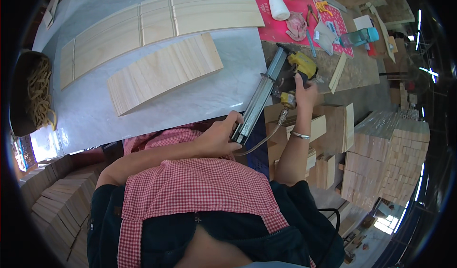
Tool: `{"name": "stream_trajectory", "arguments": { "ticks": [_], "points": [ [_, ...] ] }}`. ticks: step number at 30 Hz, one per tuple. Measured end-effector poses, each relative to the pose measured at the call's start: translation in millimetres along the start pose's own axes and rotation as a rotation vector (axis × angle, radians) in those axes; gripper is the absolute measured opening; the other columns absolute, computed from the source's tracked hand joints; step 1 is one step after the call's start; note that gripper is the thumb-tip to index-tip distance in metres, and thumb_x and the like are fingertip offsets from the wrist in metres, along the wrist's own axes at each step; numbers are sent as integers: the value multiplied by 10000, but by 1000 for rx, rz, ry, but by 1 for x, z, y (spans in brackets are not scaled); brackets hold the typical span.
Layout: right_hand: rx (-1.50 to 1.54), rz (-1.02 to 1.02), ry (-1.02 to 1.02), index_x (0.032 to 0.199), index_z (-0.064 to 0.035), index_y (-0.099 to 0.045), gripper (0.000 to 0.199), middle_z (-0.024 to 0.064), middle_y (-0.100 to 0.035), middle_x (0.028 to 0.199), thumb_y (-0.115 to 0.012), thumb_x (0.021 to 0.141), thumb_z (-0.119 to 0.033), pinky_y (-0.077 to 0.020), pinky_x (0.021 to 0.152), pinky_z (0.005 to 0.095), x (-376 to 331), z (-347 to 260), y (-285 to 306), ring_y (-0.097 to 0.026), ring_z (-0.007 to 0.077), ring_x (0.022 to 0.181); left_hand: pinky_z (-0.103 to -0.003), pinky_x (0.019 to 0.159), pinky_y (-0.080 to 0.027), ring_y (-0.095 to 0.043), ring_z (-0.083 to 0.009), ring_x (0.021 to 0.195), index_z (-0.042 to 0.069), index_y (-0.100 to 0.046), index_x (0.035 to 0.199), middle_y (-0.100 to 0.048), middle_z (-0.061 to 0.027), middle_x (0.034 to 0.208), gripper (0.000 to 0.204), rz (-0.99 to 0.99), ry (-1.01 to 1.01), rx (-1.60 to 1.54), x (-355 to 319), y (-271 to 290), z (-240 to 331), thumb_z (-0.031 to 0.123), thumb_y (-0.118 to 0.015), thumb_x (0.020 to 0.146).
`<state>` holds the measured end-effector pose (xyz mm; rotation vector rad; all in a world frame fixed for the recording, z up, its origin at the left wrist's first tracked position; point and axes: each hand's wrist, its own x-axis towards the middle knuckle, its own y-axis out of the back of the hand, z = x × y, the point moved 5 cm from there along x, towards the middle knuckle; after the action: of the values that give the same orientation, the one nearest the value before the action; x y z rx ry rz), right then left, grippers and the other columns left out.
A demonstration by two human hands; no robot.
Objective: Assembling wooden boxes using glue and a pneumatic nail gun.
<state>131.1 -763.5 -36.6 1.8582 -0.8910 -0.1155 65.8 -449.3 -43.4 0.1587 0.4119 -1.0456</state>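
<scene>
A yellow and grey pneumatic nail gun slants across the table's front right corner, its long metal magazine pointing toward me. My right hand is wrapped round its handle, near the hose fitting. My left hand grips the magazine's near end, thumb and fingers on either side. A clear air hose curves down from the fitting below my right hand. Left of the tool, a plain wooden board lies on the pale table. Behind it rests a longer wooden panel with two raised cross strips.
A box of tan bands stands at the table's left edge. On a pink mat are a white bottle, a rag, pliers and a teal-capped bottle. Wrapped wood stacks stand at right.
</scene>
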Motion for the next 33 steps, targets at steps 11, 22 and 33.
{"name": "stream_trajectory", "arguments": {
  "ticks": [11,22,33],
  "points": [
    [713,-314,-113,1130,4,-577,310,49,-603,773,-729,896,-133,-480,562,246,-74,-67,59,-575,109,610,-369,862,-445,-558,-237,931,118,-548,1042,-546,-58,1006,355,767,-636,1015,-15,25,33,323,-738,823],
    [507,-422,182,1070,37,-589,236,52,-615,689,-722,898,-54,-451,504,216,-119,-215,116,-540,104,519,-478,1162,-349,-473,-301,1329,105,-565,1024,-492,-129,1461,428,1030,-394,1053,-158,121,10,263,-838,735],
    [241,-902,180,992,38,-667,205,28,-607,649,-769,882,-101,-409,446,208,-166,-267,75,-507,85,472,-450,1069,-512,-567,-353,1207,96,-513,1054,-471,-109,1486,544,971,-124,729,-218,194,-40,135,-859,636]
  ]
}}
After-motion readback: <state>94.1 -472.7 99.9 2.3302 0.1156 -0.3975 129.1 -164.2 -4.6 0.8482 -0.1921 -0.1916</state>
